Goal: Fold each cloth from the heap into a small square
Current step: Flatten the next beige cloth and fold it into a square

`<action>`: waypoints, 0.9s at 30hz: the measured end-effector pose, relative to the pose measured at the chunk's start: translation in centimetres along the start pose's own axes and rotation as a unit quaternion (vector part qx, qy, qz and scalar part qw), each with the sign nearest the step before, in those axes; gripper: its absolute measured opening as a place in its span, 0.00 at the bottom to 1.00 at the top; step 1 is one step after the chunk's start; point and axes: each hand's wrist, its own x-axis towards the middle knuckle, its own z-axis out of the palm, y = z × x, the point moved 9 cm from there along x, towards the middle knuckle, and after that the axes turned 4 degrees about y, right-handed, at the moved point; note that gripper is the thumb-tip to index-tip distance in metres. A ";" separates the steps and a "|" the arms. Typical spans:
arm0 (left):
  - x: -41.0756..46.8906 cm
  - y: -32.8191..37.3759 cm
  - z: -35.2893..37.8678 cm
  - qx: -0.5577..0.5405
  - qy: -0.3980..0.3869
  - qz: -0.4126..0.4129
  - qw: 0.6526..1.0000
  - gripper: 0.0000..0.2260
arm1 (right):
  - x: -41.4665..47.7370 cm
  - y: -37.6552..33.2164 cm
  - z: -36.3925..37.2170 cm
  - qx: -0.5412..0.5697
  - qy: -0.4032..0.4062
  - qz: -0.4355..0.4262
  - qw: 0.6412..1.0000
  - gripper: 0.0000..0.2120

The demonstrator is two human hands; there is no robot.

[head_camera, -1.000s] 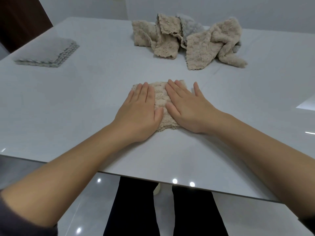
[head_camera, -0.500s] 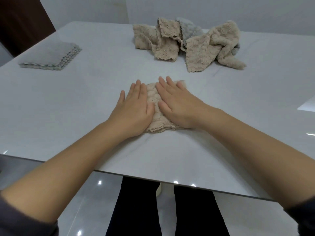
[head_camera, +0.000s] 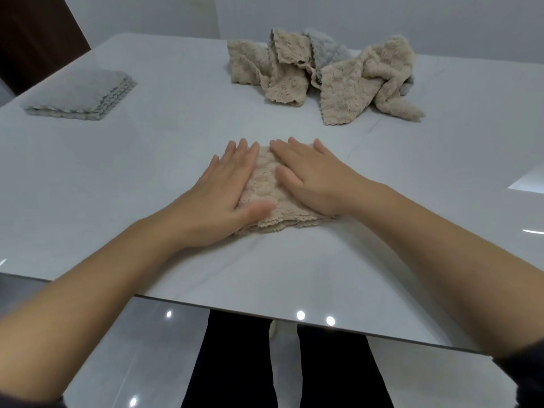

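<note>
Down at the bottom, dark trousers [head_camera: 235,366] show under the table [head_camera: 123,184] edge, with ceiling lights glinting off the glossy floor [head_camera: 123,343]. Both bare forearms reach forward over the pale tabletop. Here is the action: the left hand [head_camera: 226,187] lies flat, fingers straight and together, palm down on the left part of the folded beige cloth [head_camera: 266,184], thumb across its near edge. The right hand [head_camera: 312,178] is flat too, fingers spread, pressing the right part. Neither hand grips anything; both simply press. The cloth sits mid-table between them, its scalloped near edge showing stacked layers. Further back, right of centre, the heap [head_camera: 338,92] waits, crumpled beige cloths with a grey one tucked among them, well apart from the hands. Far left, a folded grey stack [head_camera: 79,95] lies neat and square.
</note>
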 end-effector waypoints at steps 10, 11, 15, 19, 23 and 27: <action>-0.4 -5.3 -5.6 0.093 0.147 -0.106 0.979 0.29 | -3.7 2.5 -6.5 -0.142 0.203 0.066 0.967 0.20; -0.3 -4.1 -5.2 0.074 0.148 -0.102 0.981 0.29 | -3.8 2.2 -6.6 -0.124 0.206 0.059 0.969 0.22; 0.4 0.5 -1.2 0.078 0.081 -0.094 0.989 0.29 | -1.8 0.2 -2.0 -0.051 0.047 0.010 0.998 0.28; 0.4 0.5 1.4 0.101 0.025 -0.137 0.985 0.30 | -1.5 -0.1 1.4 -0.035 -0.027 0.007 0.999 0.29; 0.9 -0.2 1.4 0.122 0.007 -0.139 0.983 0.30 | -1.6 0.1 1.6 -0.045 -0.026 0.009 0.999 0.29; 1.0 -0.1 0.7 0.097 0.020 -0.123 0.988 0.30 | -1.4 0.2 1.4 -0.034 -0.037 0.008 0.999 0.29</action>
